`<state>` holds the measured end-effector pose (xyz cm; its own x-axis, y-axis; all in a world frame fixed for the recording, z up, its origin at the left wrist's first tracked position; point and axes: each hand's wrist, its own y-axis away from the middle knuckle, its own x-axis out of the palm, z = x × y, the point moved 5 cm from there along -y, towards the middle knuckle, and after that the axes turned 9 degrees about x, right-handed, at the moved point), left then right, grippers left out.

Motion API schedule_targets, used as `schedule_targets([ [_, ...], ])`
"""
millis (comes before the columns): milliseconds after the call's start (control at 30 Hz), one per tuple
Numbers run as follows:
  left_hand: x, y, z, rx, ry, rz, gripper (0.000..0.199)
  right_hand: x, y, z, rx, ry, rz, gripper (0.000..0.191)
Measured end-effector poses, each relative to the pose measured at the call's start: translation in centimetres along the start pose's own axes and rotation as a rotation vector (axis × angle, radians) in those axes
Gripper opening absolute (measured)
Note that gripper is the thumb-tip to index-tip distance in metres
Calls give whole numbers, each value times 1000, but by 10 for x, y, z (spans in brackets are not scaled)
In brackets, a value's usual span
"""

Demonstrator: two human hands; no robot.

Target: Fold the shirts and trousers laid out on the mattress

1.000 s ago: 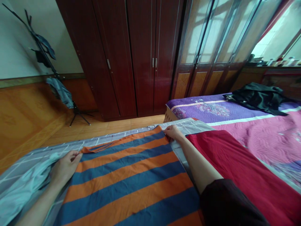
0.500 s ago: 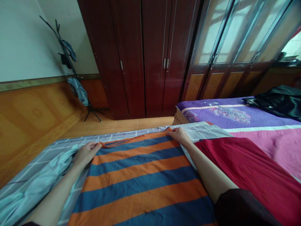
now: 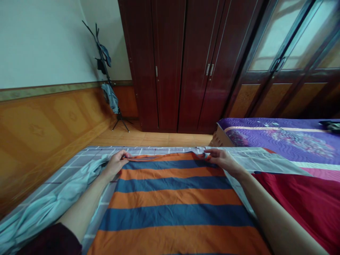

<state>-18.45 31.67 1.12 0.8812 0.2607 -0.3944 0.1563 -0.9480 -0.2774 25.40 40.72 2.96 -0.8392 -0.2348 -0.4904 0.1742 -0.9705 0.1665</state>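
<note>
An orange-and-blue striped shirt lies spread flat in front of me, its far edge showing two layers of cloth. At the far left corner, my left hand is closed, pinching the edge between thumb and fingers. My right hand has its fingers on the far right corner and holds a bit of the cloth there. The near end of the shirt runs out of view at the bottom.
A pale blue-green crumpled cloth lies left, a red cloth right, both on the grey checked bed cover. Beyond stand a purple-covered bed, a dark red wardrobe and a coat stand.
My view has turned to the right, so the room shifts left-to-right differently and the shirt lies straighter. The right hand's fingers have shifted at the corner; the left still pinches its corner.
</note>
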Motion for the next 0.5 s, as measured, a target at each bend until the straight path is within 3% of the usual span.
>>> schedule_targets([
  [133, 0, 3, -7, -3, 29, 103, 27, -7, -1, 0, -3, 40, -4, 22],
  [333, -7, -3, -4, 33, -293, 44, 26, -33, -6, -7, -70, -66, -214, 15],
  [433, -3, -7, -3, 67, -396, 40, 26, -24, -7, -8, -60, -94, -166, 16],
  [500, -1, -8, -3, 95, -442, 45, 24, -13, -5, -5, -49, -105, -92, 29],
])
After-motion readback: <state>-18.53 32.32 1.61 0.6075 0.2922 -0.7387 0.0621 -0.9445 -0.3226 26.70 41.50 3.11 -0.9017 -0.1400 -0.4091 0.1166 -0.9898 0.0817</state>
